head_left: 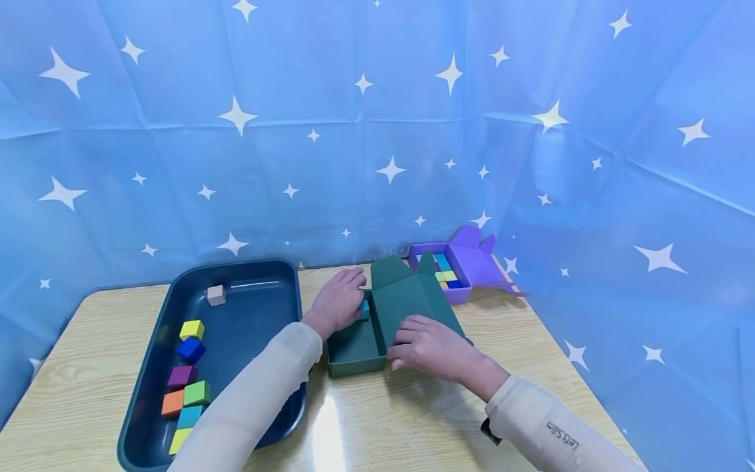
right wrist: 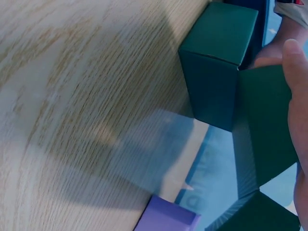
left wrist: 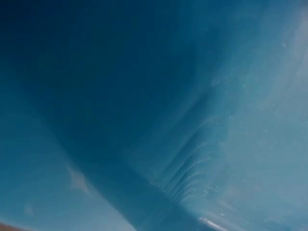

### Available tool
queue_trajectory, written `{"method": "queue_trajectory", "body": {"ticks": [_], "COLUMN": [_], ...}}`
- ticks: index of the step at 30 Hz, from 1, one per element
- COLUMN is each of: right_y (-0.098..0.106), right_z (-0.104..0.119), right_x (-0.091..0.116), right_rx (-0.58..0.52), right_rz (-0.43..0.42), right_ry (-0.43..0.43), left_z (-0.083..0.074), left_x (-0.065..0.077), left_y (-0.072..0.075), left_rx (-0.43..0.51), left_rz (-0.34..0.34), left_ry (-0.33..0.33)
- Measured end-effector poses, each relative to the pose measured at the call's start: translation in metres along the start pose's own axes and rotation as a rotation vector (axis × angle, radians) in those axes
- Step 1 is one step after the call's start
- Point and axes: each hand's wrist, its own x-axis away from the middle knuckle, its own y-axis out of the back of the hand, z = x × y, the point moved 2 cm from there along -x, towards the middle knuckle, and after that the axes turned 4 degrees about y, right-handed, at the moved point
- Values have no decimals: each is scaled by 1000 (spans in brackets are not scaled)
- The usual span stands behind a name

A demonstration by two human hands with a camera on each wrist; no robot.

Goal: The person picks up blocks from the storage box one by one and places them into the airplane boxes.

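My left hand reaches into the far end of a green cardboard box, its fingers bent around a teal block. Part of that block is hidden behind the hand. My right hand holds the near edge of the box's opened lid, which leans out to the right. In the right wrist view, a digit of the right hand lies along the green lid. The left wrist view shows only blurred blue surfaces, with no hand.
A dark blue tray on the left holds several coloured blocks along its left side and a plain wooden block near the back. Behind the green box stands an open purple box with coloured blocks inside. A starry blue curtain borders the table.
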Motion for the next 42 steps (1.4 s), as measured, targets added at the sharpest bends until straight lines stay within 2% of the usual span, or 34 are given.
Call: {"method": "queue_trajectory", "body": {"ticks": [10,13,17,20,24,29,33,38,42], "right_y": [-1,-1,0,0,1,1,0,0,0], "right_z": [0,0,-1,-1,-1,0,-1,-1,-1], "right_x": [0,0,-1,-2,-2,-2,-2,-1,-2], "right_rx": [-10,-5,-13,-22,-24,-29,-29,-34,-42], "right_rz": [8,2,7,16,23,14,5,2,-6], "right_ry": [-11,-3,-2,-8,-12,-6,-1,2,7], "left_z": [-1,2,17,36,68,108,133,152,157], "left_x": [3,5,12,21,41,75,101,126,137], "left_y": [2,7,22,34,42,35,25,16,14], "left_rx": [2,50,163,231,255,242,271,313,311], "left_rz": [29,17,-36,-77,-105,-133,-124,-75,-44], "left_ry": [15,10,25,88,193,329,455,589,651]}}
